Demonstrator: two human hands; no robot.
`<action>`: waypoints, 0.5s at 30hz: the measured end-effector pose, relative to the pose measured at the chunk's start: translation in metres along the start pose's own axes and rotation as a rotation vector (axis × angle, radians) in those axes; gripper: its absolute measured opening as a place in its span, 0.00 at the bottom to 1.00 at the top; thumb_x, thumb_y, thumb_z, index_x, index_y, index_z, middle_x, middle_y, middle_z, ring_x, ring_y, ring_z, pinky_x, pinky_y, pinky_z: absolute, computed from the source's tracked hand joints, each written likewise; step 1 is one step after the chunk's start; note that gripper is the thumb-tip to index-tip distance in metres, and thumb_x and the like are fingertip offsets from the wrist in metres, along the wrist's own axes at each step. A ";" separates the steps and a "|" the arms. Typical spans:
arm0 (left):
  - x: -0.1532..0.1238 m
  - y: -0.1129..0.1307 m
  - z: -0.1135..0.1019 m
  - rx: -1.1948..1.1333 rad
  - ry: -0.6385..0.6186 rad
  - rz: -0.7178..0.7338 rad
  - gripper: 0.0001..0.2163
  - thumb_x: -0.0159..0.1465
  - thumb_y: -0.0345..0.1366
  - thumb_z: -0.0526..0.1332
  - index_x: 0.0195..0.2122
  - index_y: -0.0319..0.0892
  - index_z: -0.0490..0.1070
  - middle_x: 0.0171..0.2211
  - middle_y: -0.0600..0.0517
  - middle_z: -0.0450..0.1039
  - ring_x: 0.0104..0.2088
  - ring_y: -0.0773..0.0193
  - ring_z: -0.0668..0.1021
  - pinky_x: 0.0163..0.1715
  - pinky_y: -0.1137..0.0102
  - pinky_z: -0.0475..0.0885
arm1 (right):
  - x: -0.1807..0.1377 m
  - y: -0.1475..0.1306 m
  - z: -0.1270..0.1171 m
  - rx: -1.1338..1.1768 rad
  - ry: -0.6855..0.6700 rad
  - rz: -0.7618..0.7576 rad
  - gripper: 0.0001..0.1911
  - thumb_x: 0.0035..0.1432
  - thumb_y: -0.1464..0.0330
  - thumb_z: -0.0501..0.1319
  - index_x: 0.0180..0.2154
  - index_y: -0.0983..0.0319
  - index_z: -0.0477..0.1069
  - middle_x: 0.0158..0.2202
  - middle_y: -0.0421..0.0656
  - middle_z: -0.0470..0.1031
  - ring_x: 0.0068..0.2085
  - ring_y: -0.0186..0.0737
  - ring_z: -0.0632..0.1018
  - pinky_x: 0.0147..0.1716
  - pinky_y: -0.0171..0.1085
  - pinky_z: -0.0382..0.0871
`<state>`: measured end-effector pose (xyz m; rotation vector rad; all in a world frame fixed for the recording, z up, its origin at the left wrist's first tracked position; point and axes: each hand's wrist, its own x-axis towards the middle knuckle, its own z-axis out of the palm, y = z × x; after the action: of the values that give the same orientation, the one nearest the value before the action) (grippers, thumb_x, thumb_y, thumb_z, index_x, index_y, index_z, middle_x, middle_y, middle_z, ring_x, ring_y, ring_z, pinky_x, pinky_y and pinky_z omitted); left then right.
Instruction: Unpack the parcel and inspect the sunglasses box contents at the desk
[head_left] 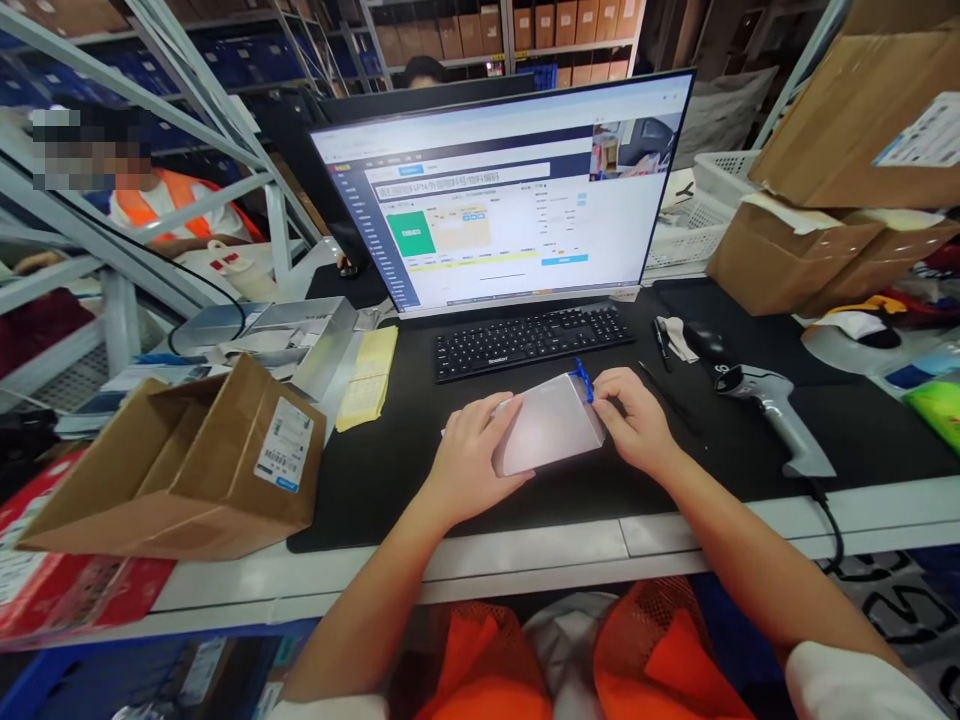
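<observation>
One lit monitor (510, 215) stands just behind the keyboard (532, 342). Well left of the keyboard sits an open brown carton (240, 485); right of the keyboard lies a grey scanner (784, 415). In front of the keyboard, the left hand (474, 455) grips a white box (551, 425), thumb over its face. The right hand (634, 415) pinches a blue strip (583, 380) at the box's end.
</observation>
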<state>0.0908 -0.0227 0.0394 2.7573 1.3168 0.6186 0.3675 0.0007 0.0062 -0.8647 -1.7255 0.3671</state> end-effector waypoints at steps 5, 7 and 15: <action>0.000 0.000 0.001 0.017 -0.014 -0.009 0.47 0.56 0.43 0.75 0.72 0.45 0.51 0.66 0.40 0.63 0.62 0.45 0.69 0.57 0.54 0.65 | 0.000 0.007 -0.003 0.045 0.026 0.046 0.08 0.69 0.65 0.59 0.35 0.58 0.70 0.37 0.44 0.74 0.42 0.44 0.75 0.45 0.46 0.70; -0.001 0.000 0.001 0.015 -0.024 -0.011 0.47 0.56 0.43 0.75 0.72 0.45 0.50 0.66 0.40 0.63 0.62 0.45 0.69 0.58 0.54 0.65 | 0.000 0.009 -0.008 0.068 0.054 0.063 0.07 0.69 0.65 0.60 0.36 0.58 0.70 0.38 0.45 0.74 0.43 0.44 0.76 0.45 0.45 0.70; -0.005 -0.003 0.003 0.045 0.162 0.092 0.40 0.61 0.38 0.69 0.72 0.42 0.52 0.63 0.36 0.67 0.60 0.44 0.71 0.53 0.56 0.66 | 0.002 0.022 -0.041 0.129 0.156 0.205 0.13 0.65 0.53 0.64 0.39 0.56 0.72 0.47 0.47 0.76 0.52 0.48 0.77 0.56 0.48 0.70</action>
<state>0.0864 -0.0240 0.0347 2.8718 1.2508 0.8445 0.4129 0.0101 0.0068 -0.9530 -1.4582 0.5282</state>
